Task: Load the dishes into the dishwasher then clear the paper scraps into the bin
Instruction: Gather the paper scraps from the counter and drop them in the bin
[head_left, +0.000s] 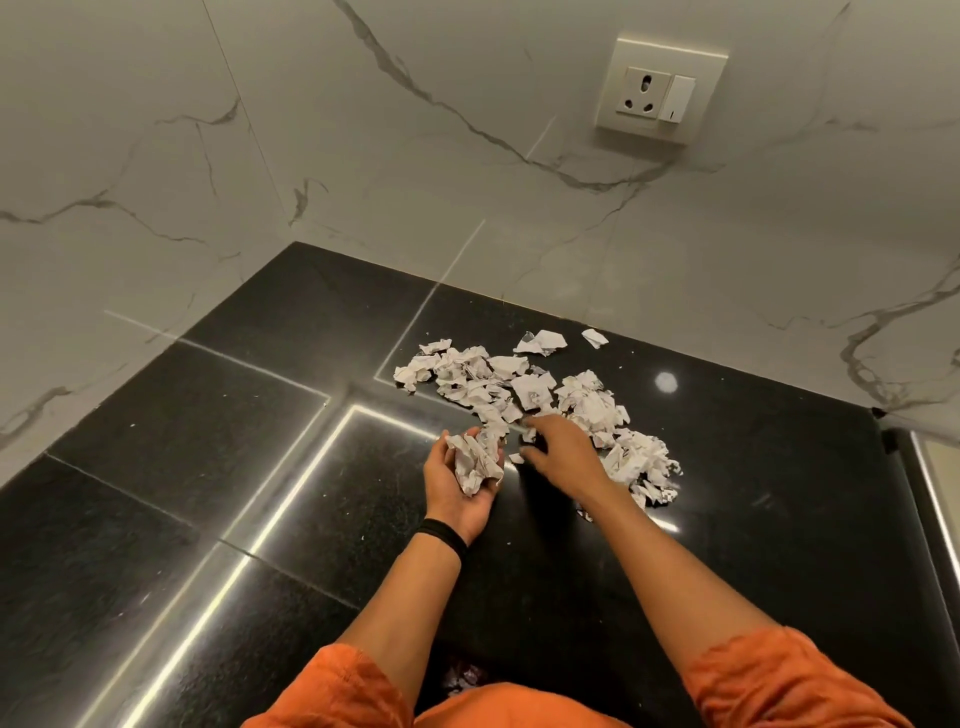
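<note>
On the black counter (260, 467), the left hand (457, 499) is cupping paper scraps (475, 460); the right hand (561, 452) is reaching into the adjoining pile (545, 395), its grip unclear.

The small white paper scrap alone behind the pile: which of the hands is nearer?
Right. The right hand is at the pile, in front of the lone white paper scrap; the left hand, holding crumpled scraps, is further left, nearer the person.

Dim scene, strip-light glare on glossy countertop (171, 467)
</note>
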